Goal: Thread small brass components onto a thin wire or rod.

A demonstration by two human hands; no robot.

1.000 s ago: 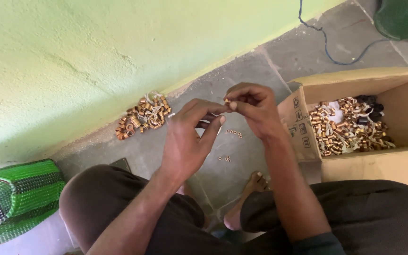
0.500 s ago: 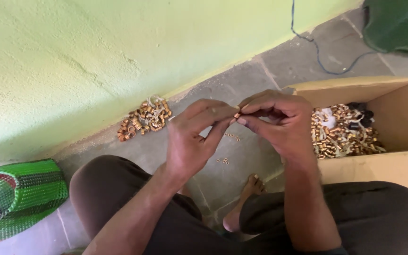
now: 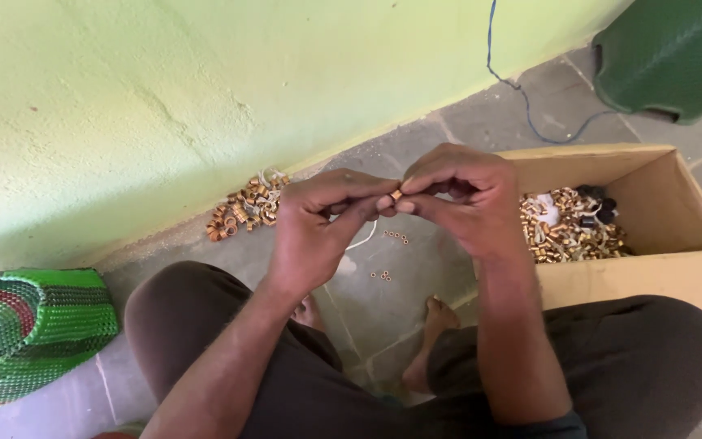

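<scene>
Pinching one small brass ring (image 3: 396,195) together, both hands (image 3: 392,213) hover between a floor pile (image 3: 247,206) and cardboard box (image 3: 643,268).

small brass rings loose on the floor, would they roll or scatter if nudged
The small brass-coloured rings on the stone floor look round and short, so they probably roll or scatter easily. They seem stiff metal, likely light singly. The one pinched between left hand and right hand probably slips easily.

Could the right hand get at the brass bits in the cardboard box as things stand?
Probably yes: the cardboard box is open-topped, right beside the right hand, nothing covers the brass pieces. But its fingers, with the left hand, pinch a small brass piece.
</scene>
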